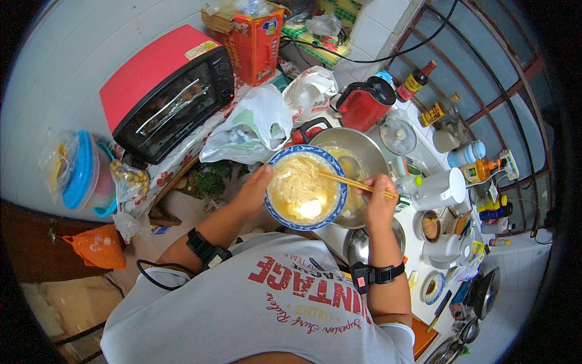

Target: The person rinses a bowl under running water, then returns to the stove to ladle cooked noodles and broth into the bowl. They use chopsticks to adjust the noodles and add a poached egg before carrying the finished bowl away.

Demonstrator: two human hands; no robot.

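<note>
My left hand [256,190] grips the left rim of a blue-and-white bowl [341,200] and holds it up in front of my body. Thin noodles [298,175] fill the bowl, with pale broth and a bright white patch, perhaps egg or glare, near its lower side. My right hand [381,200] is closed around a pair of wooden chopsticks [359,184]; their tips reach into the noodles. Behind and to the right of the bowl stands a steel pot [363,145] holding yellowish liquid and a round ladle head [349,166]. The bowl hides part of the pot.
A red toaster oven [154,68] stands at the left, beside plastic bags [250,127]. A red kettle [366,104] is behind the pot. Along the right counter are a glass lid [398,135], a white pitcher [439,189], sauce bottles [416,82] and a knife [440,309].
</note>
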